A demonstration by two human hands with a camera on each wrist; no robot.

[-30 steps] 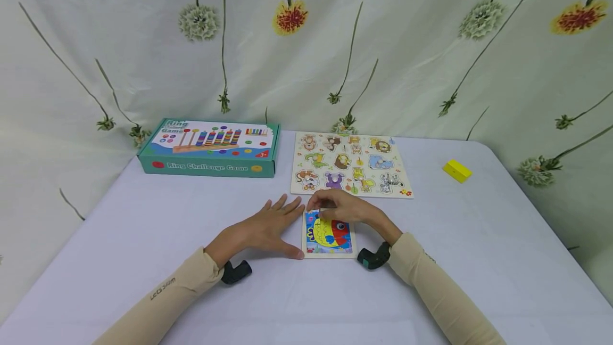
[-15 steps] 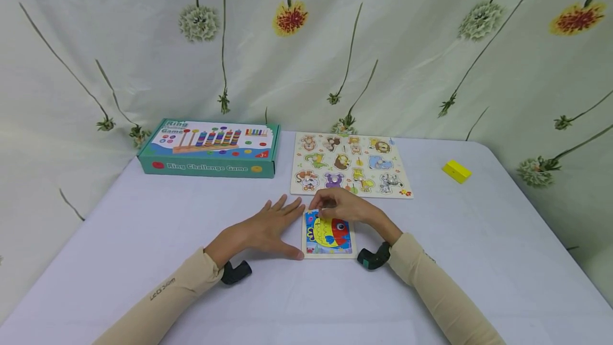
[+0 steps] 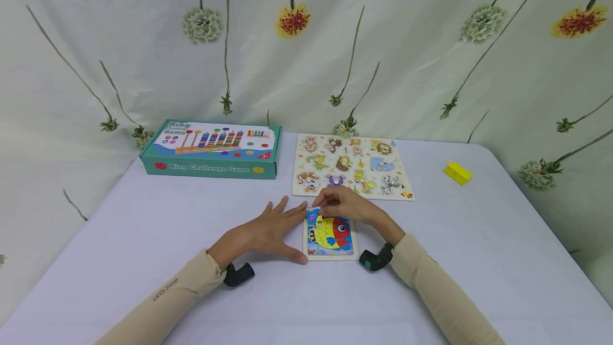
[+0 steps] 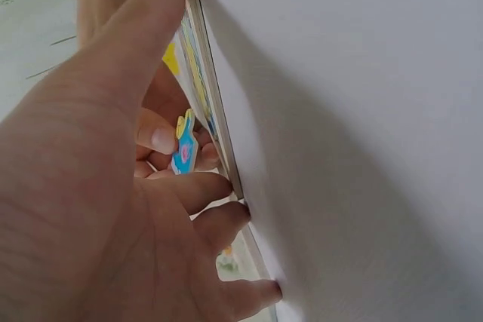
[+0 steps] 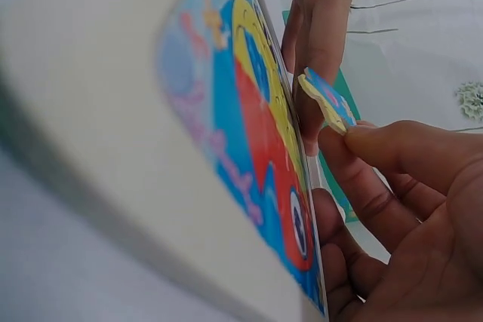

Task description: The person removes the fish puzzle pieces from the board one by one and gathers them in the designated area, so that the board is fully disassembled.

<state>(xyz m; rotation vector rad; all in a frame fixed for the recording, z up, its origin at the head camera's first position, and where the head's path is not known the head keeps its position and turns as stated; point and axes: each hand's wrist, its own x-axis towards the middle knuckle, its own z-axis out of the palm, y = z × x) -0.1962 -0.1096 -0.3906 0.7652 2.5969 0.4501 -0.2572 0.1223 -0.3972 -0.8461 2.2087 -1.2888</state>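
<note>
The right hand (image 3: 344, 204) pinches a flat blue-and-yellow jigsaw piece (image 5: 330, 100) just above the square, pale-rimmed fish puzzle (image 3: 333, 258); left of this grip, the left hand (image 3: 265, 233), fingers spread, touches its rim. Other visible pieces lie fitted; this one is out.

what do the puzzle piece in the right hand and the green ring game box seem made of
The puzzle piece looks like thin wood or fibreboard: a pale, bare cut edge under a smooth printed face. The game box looks like cardboard, with a smooth printed finish over straight, folded-looking edges.
</note>
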